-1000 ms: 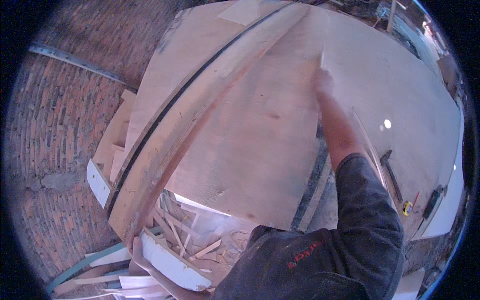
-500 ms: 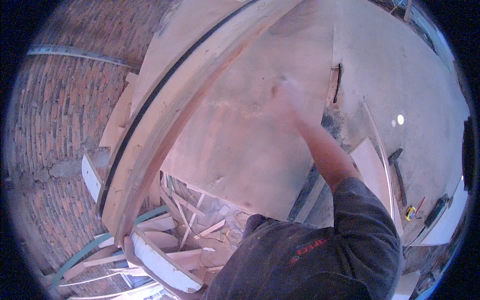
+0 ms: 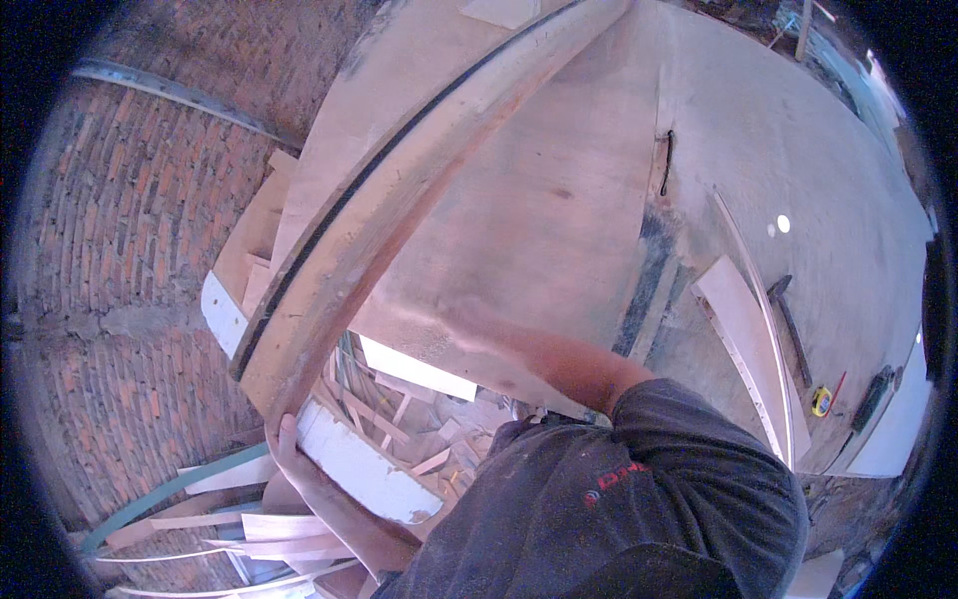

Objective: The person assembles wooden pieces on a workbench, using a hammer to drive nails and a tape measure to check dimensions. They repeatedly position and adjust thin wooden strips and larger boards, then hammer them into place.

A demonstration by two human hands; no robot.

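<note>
A long pale wooden beam with a black strip along one edge stretches from the lower left to the far top, lying over a broad wooden panel. At its near end, my left hand holds the wood, with the fingers partly hidden. My right arm reaches leftward across the near part of the panel. My right hand is low over the panel surface, close to the beam's right side. Motion smears its fingers, and I cannot make out anything in them.
Wood offcuts and a white board lie below the panel's near edge. To the right are a hammer, a yellow tape measure, a dark brush-like tool and a thin strip. A brick wall stands left.
My right hand has swept from the panel's upper middle down and left toward its near edge. The beam's near end and my left hand appear higher and farther right in view.
</note>
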